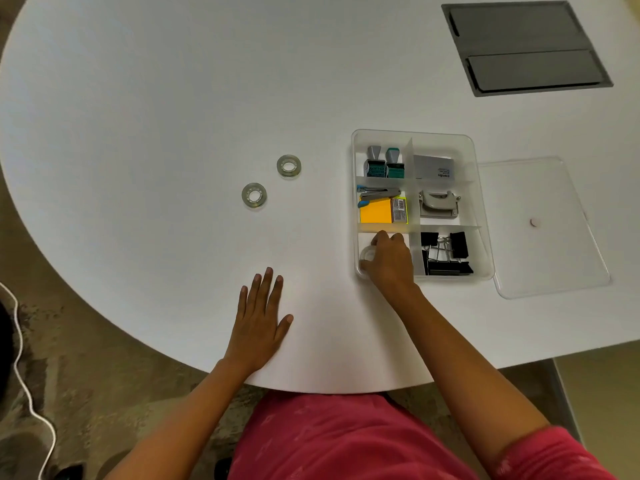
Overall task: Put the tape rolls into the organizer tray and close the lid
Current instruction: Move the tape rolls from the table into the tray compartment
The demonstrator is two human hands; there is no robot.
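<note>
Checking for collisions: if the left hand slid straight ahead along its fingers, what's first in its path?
The left hand lies flat on the table, fingers pointing away from the person. Straight ahead, the nearer tape roll looks to be first in line; the farther tape roll sits slightly right of that path.

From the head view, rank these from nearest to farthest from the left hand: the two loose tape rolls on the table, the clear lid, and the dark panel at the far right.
1. Nearer tape roll, straight ahead of the left hand.
2. Farther tape roll, ahead and slightly right.
3. Clear lid, right of the organizer tray.
4. Dark panel, far right corner of the table.
</note>
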